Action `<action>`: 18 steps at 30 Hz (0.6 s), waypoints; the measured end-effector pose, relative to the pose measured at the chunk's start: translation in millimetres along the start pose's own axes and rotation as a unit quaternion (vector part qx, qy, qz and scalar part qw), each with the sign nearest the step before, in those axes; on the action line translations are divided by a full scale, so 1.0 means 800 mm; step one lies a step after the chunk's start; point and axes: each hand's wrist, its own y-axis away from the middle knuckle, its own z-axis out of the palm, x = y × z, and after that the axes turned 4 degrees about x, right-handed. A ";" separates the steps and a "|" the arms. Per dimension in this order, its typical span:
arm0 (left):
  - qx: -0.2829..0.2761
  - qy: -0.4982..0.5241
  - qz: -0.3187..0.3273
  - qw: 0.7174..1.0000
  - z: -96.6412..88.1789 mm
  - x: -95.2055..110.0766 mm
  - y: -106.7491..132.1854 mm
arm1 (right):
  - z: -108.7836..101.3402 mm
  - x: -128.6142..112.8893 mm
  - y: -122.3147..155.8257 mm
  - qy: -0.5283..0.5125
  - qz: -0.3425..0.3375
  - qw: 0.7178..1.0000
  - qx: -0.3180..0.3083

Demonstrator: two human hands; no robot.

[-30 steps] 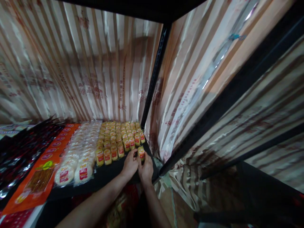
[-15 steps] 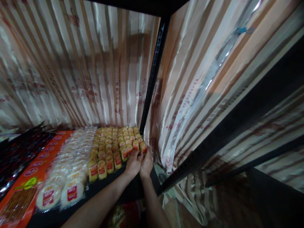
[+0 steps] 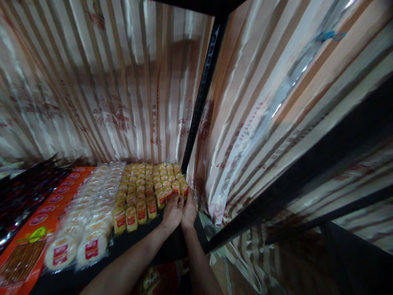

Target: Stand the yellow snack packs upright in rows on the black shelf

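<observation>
My left hand and my right hand are close together at the front right corner of a block of small yellow packaged snacks. Between them, at the end of the row, a yellow snack pack with a red label stands upright. The fingers of my left hand are bent in against its lower front. Along its right side lie the fingers of my right hand, closed in on it. Part of the pack and some fingertips are hidden.
Left of the yellow packs are clear-wrapped round white cakes, a flat orange packet and dark shiny packets. They lie on a black shelf. A black upright post and printed sheeting stand behind.
The view has shifted slightly. My hands stay at the corner pack, with the left fingers a little more drawn in. The pack sits slightly further in against its row.
</observation>
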 end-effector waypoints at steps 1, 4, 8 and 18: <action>0.003 0.002 0.007 1.000 -0.002 0.002 0.004 | 0.000 0.001 0.000 -0.004 -0.007 1.000 0.002; 0.012 0.020 0.016 1.000 -0.007 0.006 0.019 | -0.002 -0.001 0.002 -0.015 -0.024 1.000 0.010; 0.021 0.032 0.030 0.999 -0.012 0.000 0.046 | -0.012 -0.007 0.014 -0.011 -0.028 0.999 0.013; 0.024 0.060 0.041 0.997 -0.031 -0.033 0.121 | -0.018 -0.039 0.031 -0.031 -0.096 0.993 -0.061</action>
